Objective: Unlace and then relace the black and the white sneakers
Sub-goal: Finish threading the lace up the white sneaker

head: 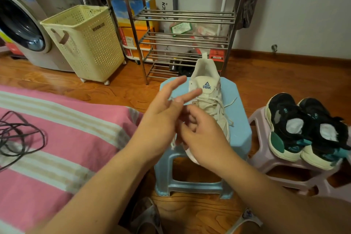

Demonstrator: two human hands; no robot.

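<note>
The left hand (pixel 161 112) has its fingers (pixel 178 81) spread and mostly straight over the near-left part of the white sneaker (pixel 208 99), a strand of white lace (pixel 228 106) running by them, though whether they pinch it I cannot tell; the right hand (pixel 203 137) has its fingers curled in over the toe end of the same shoe, hiding the lower eyelets, and what they clamp I cannot tell either; the sneaker lies on a blue stool (pixel 239 131), heel toward the far edge, toe overhanging the near edge, its upper rows laced and a loose end trailing toward the right edge; just beside it to the right a lilac stool (pixel 262 138) carries the pair of black sneakers (pixel 307 129), laceless, toes at its near edge; on the left a pink striped bed (pixel 76 138) holds a tangle of black laces (pixel 20 135) near its left edge; beyond the stools stand a metal shoe rack (pixel 186 34), a cream laundry basket (pixel 85 43) and a washing machine (pixel 20 24) on the wooden floor (pixel 275 78); slippers (pixel 148 216) show below the forearms.
</note>
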